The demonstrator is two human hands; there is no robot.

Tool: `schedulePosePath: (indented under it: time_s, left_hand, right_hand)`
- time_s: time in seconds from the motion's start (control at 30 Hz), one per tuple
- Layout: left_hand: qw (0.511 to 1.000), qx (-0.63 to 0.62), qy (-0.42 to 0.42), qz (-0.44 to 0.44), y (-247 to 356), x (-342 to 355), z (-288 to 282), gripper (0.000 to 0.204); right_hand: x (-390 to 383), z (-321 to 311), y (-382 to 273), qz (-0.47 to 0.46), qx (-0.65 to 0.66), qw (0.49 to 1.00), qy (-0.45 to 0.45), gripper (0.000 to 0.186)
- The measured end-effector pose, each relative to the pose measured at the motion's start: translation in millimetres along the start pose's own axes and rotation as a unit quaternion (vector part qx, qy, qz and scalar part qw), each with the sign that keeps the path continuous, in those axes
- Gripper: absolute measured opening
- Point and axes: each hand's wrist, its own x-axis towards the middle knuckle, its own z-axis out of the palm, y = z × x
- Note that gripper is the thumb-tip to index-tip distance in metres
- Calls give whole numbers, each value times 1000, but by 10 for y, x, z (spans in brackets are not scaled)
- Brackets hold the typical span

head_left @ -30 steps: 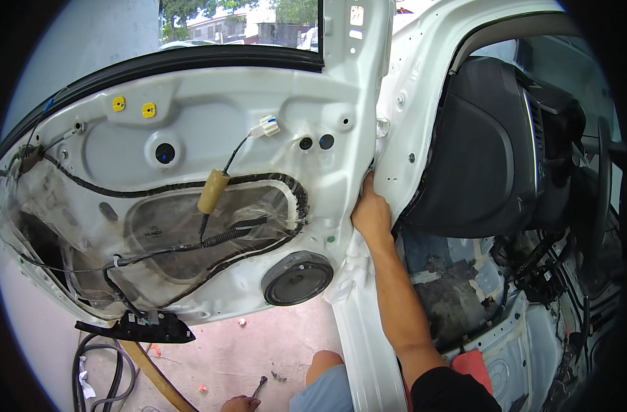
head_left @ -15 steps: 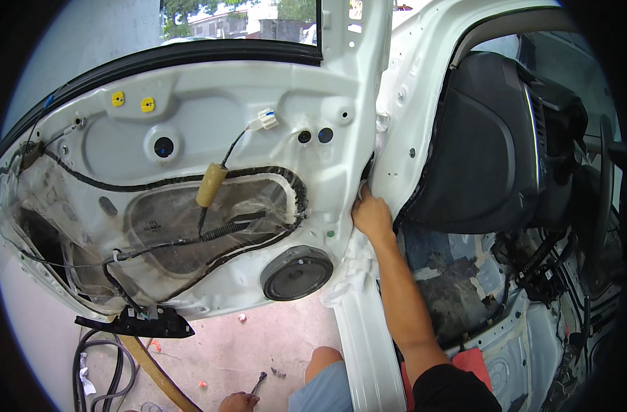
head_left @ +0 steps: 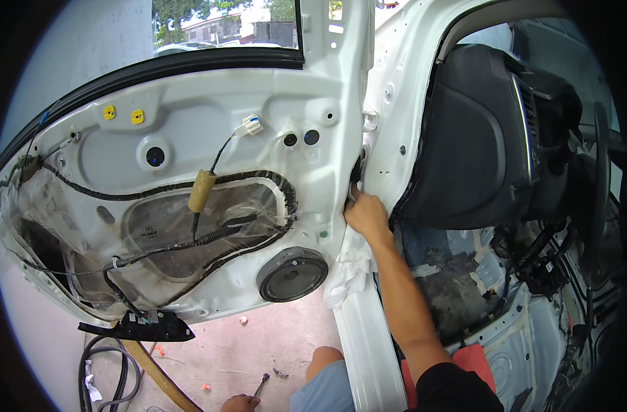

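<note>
Right hand [head_left: 368, 214] is at the dark gap [head_left: 355, 173] between white door [head_left: 258, 158] and car body [head_left: 387, 161], just right of centre; fingertips hidden, so I can't tell its grip! Well apart, at the bottom edge, left hand [head_left: 240, 404] wraps round a slim dark-headed tool [head_left: 263, 382], below the round black speaker [head_left: 293, 276].
</note>
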Motion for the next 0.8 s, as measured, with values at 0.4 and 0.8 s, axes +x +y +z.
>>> schedulePosePath:
  time_s: [0.4,0.8]
  left_hand:
    - [998,44,-38,-27,-110,90,164,45]
    - [1000,16,-14,19,-410,111,388,42]
  right_hand:
    - [-77,110,229,-35,43,997,-53,49]
    - [-60,16,236,4,37,999,-31,50]
